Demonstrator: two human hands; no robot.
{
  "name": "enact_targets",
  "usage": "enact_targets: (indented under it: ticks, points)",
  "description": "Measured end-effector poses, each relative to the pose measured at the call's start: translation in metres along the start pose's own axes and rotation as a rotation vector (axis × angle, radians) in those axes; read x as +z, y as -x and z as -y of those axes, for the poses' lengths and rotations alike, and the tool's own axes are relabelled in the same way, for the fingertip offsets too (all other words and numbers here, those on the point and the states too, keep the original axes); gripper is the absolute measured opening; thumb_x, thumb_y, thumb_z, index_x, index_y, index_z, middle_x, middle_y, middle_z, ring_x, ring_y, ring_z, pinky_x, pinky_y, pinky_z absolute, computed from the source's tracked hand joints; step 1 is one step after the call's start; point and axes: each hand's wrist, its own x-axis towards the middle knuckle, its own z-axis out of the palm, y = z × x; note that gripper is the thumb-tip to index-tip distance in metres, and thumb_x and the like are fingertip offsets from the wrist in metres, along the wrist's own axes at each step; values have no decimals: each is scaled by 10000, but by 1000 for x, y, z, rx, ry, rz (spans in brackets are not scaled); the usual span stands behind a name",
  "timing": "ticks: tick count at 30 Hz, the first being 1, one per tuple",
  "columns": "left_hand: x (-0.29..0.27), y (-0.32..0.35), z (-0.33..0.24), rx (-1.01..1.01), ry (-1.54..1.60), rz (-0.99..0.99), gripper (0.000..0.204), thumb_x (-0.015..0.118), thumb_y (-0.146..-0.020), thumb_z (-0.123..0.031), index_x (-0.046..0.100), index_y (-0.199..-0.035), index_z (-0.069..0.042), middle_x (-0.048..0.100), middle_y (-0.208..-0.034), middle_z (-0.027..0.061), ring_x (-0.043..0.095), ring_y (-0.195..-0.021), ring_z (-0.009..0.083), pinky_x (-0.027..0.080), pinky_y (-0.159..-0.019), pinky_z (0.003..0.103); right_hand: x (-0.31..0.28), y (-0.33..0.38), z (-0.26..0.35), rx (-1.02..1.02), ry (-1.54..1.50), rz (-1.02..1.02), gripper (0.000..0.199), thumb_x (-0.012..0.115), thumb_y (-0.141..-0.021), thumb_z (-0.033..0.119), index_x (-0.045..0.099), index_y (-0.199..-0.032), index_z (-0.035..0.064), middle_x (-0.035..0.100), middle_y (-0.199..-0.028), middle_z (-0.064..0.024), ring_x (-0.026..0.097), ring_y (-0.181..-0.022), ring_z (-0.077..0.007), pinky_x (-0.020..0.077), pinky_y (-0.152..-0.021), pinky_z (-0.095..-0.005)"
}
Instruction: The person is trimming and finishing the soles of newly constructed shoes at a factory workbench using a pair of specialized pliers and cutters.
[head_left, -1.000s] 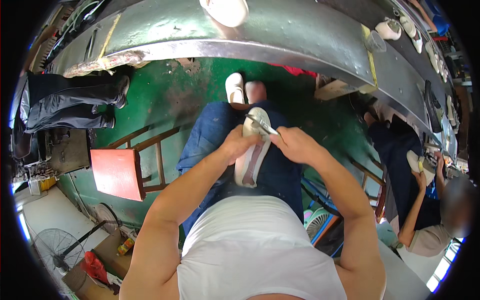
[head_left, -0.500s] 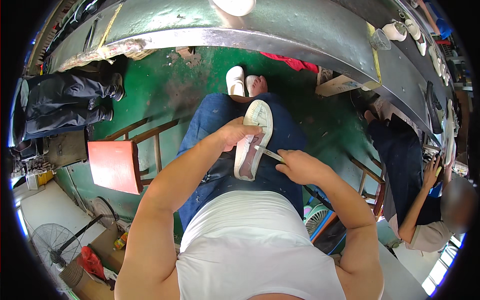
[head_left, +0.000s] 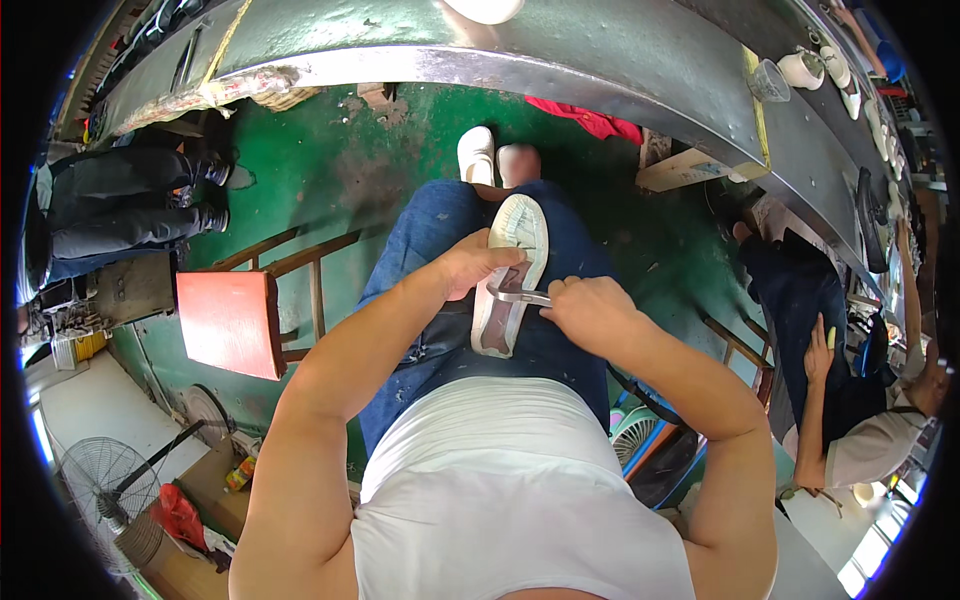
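On my lap lies a white shoe (head_left: 492, 335), underside up. A pale rim runs round its edge, with a brownish-grey strip in the middle and whitish material at the far end. My left hand (head_left: 473, 264) is closed round the shoe's left side, thumb lying across the underside. A slim metal tool with a curved end (head_left: 522, 296) is gripped in my right hand (head_left: 592, 312), to the right of the shoe. Its bent end rests over the middle of the underside, just below my left thumb. Whether the tip touches the shoe I cannot tell.
A long metal workbench (head_left: 420, 75) crosses ahead, with a plastic cup (head_left: 768, 80) and several white shoes at the right. A red-topped stool (head_left: 230, 322) stands left. A seated co-worker (head_left: 850, 400) is at right, another person's legs (head_left: 120, 205) at left. A fan (head_left: 110, 490) stands lower left.
My right hand has turned and moved slightly up and right; the tool, formerly slanting, now lies more level with its curved end showing. My left hand still holds the shoe.
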Motion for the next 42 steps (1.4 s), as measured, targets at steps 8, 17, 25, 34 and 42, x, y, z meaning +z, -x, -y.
enact_targets:
  ticks: [8,17,25,34,42]
  points:
    - [16,11,0,107,7,-53,511,728,-886,-130,501,-1321,13,663,-1161,119,648,-1068,209,512,-972,364,35,24,-16,-41,-257,-266,307,663,-923,336,596,-894,37,682,-837,-167,693,-771,-370,550,-667,-467]
    - [17,20,24,250,-111,-45,891,809,-802,-215,243,-1447,23,488,-1330,192,494,-1260,256,409,-1085,388,49,49,-13,122,-250,-128,250,618,-951,264,574,-928,19,669,-832,-200,683,-771,-397,554,-698,-481]
    - [40,14,46,522,-749,-496,898,768,-825,-175,199,-1489,32,459,-1371,214,444,-1304,308,354,-1120,428,49,60,-7,191,-407,151,309,627,-965,271,592,-951,-36,696,-808,-176,703,-711,-318,553,-651,-423]
    - [30,30,73,349,-515,-345,971,622,-938,-78,-93,-1595,-74,281,-1579,203,294,-1461,292,264,-1187,373,-2,53,-31,324,-867,579,347,571,-1006,311,613,-948,-28,677,-782,-107,678,-678,-219,547,-640,-388]
    - [27,16,74,419,-491,-316,993,607,-940,-32,-135,-1594,-121,309,-1568,155,376,-1402,237,330,-1147,353,23,15,-9,137,-465,-272,407,482,-1035,353,564,-890,-18,672,-855,-238,659,-804,-432,522,-734,-507]
